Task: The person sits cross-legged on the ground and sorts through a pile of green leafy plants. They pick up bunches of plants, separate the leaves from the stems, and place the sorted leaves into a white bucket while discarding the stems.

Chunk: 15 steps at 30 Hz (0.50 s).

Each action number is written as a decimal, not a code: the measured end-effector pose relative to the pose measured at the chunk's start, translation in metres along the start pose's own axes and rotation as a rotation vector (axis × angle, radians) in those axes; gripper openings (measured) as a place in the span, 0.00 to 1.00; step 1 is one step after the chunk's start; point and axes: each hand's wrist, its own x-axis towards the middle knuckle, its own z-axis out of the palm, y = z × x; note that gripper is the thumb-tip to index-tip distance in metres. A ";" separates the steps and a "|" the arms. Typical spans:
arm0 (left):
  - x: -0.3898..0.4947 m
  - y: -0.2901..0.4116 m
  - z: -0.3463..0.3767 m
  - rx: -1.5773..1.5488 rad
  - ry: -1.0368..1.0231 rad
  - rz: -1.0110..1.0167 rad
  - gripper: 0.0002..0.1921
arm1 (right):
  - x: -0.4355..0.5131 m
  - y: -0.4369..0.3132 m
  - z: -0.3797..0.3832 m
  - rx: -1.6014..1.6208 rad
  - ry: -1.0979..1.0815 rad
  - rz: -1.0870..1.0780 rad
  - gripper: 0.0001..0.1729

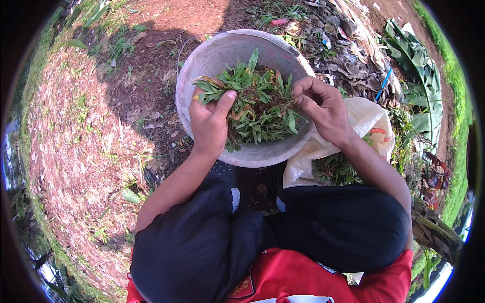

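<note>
A round, pale, worn bucket (246, 159) with a thin wire handle stands on the ground before my knees. Green leafy plants (261, 121), mixed with brown and yellowed leaves, lie in it. My left hand (212, 117) is at the bucket's left side, its thumb and fingers closed around a bunch of leafy stems (216, 87). Over the right rim, my right hand (322, 110) pinches a thin piece of plant between thumb and fingertips. A white woven sack (299, 166) with more greenery (337, 168) in its mouth lies under my right forearm.
Litter and dry plant scraps (348, 60) lie beyond the bucket at the right, with a blue stick (384, 84) and a large green leaf (424, 83) nearby. A red object (279, 22) lies behind the bucket. Weedy bare soil (87, 125) stretches to the left. A log (435, 231) is at the right.
</note>
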 end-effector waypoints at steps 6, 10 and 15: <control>-0.004 0.001 -0.001 0.095 -0.035 0.038 0.15 | 0.002 -0.003 -0.006 0.064 0.006 0.082 0.06; -0.005 0.002 0.000 0.168 -0.037 0.093 0.14 | 0.005 -0.010 -0.010 -0.246 0.009 -0.326 0.05; -0.005 0.003 0.001 0.247 -0.042 0.147 0.13 | -0.002 -0.030 -0.010 0.059 0.048 -0.281 0.05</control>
